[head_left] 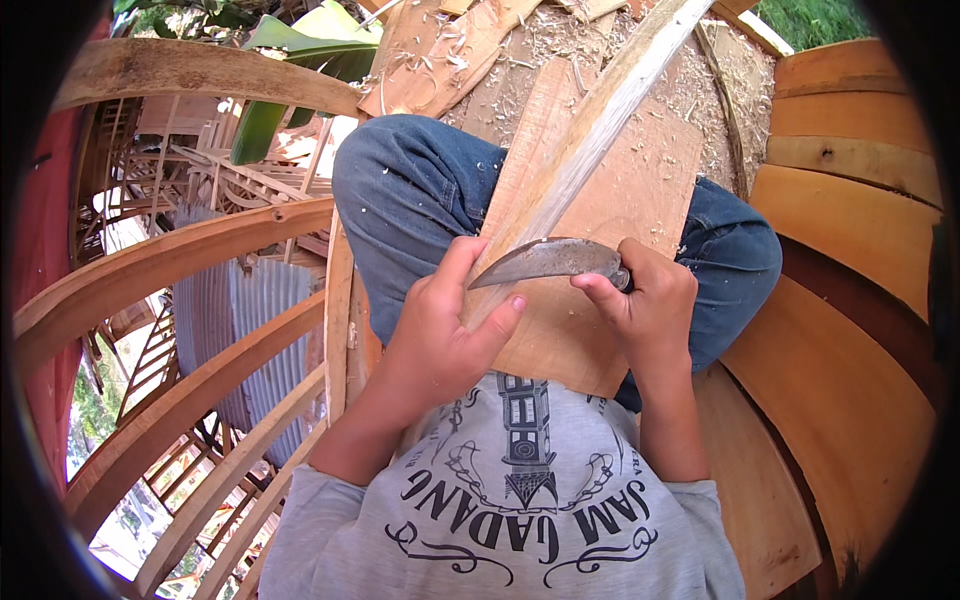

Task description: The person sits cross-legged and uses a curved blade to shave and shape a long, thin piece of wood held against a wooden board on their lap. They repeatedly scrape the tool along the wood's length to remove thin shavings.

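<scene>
From my end I've got the stick (593, 130) running from my left hand (435, 310) up toward 1 o'clock, over a board (640, 190) on the lap. Left thumb and index hold its near end, spread apart, can't tell about the other fingers. My right hand (655, 295) has the knife (545, 262) by its handle, fingers curled, thumb on the blade, tip toward 9 o'clock over the stick. Shavings (455, 62) up around 12

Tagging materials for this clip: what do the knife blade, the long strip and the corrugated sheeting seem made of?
Knife blade: metal, likely steel, with a dull, mottled surface.
Long strip: wood, apparently unfinished, pale with visible grain streaks.
Corrugated sheeting: probably metal, from its grey ridges; coating unclear.
</scene>
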### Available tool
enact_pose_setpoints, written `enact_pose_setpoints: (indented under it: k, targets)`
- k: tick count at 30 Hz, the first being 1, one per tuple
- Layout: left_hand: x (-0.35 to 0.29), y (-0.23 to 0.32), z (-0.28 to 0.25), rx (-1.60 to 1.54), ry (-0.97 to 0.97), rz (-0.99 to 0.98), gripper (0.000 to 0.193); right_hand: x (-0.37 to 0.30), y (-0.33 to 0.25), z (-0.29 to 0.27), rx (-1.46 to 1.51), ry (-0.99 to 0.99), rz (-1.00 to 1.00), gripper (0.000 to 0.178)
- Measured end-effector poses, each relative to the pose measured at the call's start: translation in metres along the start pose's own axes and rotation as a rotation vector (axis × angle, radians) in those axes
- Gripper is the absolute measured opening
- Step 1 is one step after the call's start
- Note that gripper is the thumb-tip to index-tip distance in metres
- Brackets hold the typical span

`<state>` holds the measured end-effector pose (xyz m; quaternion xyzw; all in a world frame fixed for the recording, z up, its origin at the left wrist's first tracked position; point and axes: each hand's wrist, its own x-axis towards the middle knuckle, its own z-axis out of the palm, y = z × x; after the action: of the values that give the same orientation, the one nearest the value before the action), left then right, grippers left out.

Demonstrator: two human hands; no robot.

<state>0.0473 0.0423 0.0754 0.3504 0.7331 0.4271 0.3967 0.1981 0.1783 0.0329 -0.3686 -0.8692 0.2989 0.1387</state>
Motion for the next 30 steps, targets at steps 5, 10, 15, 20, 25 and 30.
enact_pose_setpoints:
  k: [5,10,15,20,25,30]
  targets:
    - [-0.004,0.001,0.004,0.011,0.043,0.023,0.04,0.005,0.005,-0.001,-0.031,0.055,0.004,0.069]
    - [-0.007,0.002,0.004,-0.005,0.062,0.02,0.04,0.008,0.005,0.001,-0.022,0.09,0.013,0.071]
    - [-0.009,0.002,0.004,-0.002,0.065,0.03,0.04,0.008,0.006,0.001,-0.03,0.106,0.002,0.072]
    - [-0.01,0.005,0.004,0.024,0.064,0.027,0.041,0.01,0.007,-0.001,-0.03,0.104,0.051,0.072]
    - [-0.012,0.007,0.003,0.047,0.044,-0.031,0.041,0.01,0.008,0.001,-0.02,0.126,0.043,0.073]
    - [-0.013,0.004,0.005,0.036,0.059,0.024,0.041,0.011,0.01,0.002,-0.011,0.142,0.053,0.074]
